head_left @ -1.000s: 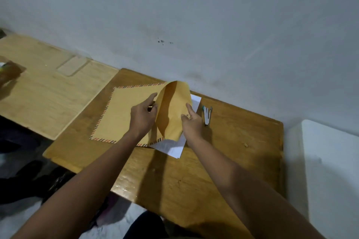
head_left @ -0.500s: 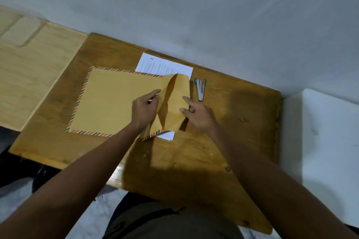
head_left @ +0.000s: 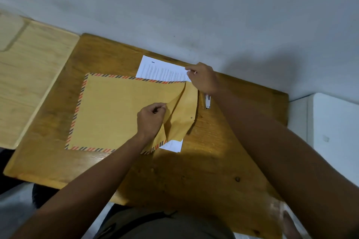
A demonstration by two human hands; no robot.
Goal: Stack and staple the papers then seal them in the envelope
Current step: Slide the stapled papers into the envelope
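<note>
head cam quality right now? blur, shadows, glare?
Head view: wide-angle bend along the wooden table edges; soft overall, text on the papers unreadable; right hand and arm cast a broad shadow on the wall; faint sheen on the near table edge.

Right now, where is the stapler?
The stapler lies on the wooden table, just right of the envelope, partly hidden under the right hand.

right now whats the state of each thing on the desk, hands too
envelope: flat on the desk, flap lifted open
papers: lying under the envelope, not inside
stapler: lying idle beside the envelope
left hand: fingers pinch the flap
right hand: fingers pinch the papers' far corner
</note>
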